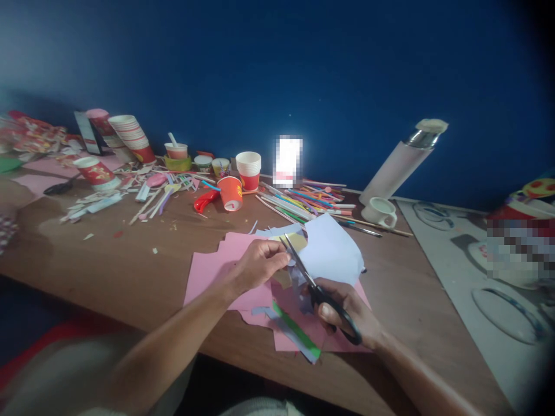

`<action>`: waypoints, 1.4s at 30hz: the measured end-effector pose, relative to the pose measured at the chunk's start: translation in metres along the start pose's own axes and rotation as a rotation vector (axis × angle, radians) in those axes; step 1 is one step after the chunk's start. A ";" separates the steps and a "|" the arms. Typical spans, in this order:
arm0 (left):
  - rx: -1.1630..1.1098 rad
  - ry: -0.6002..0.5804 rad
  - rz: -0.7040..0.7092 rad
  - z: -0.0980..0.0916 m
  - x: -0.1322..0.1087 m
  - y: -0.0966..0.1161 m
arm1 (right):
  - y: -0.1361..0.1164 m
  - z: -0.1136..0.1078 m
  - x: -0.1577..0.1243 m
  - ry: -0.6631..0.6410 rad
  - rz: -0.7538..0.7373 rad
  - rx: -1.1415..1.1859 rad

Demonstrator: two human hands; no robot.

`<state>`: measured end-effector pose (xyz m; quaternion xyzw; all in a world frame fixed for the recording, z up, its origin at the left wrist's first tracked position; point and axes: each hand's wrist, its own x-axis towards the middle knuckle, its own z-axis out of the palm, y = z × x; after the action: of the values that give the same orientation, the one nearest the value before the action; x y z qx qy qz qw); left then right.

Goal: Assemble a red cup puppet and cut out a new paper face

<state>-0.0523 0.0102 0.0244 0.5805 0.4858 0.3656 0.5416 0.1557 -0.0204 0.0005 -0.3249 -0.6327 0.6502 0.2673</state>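
Observation:
My right hand (347,309) grips a pair of black-handled scissors (303,267), fingers in the loops. The blades point up and left, slightly parted. Beside the blade tips my left hand (262,263) is closed in a pinch on a small pale paper piece (292,261), partly hidden by its fingers. A larger pale blue sheet (332,248) lies just behind the scissors. Pink paper sheets (208,277) spread beneath both hands. Close to the front edge, a green paper strip (295,329) rests on the pink paper with pale strips beside it.
Behind the papers lie many coloured sticks (312,199), near a tilted-looking flask (396,167) and a white mug (381,212). An orange paper cup (230,193) and stacked cups (248,170) stand at centre. Craft scraps (160,188) cover the left. Another person's sleeve (6,231) shows far left.

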 end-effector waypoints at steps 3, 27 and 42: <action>0.015 0.003 -0.003 -0.001 0.000 0.001 | -0.001 0.000 0.000 0.000 0.006 0.001; -0.211 -0.054 -0.013 0.001 0.001 -0.003 | 0.000 0.001 0.001 0.061 0.022 0.037; -0.215 -0.022 -0.092 0.001 0.002 -0.002 | 0.000 -0.001 0.001 -0.024 -0.002 -0.013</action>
<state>-0.0515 0.0116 0.0219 0.5001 0.4639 0.3837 0.6224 0.1555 -0.0192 0.0009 -0.3181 -0.6403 0.6498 0.2580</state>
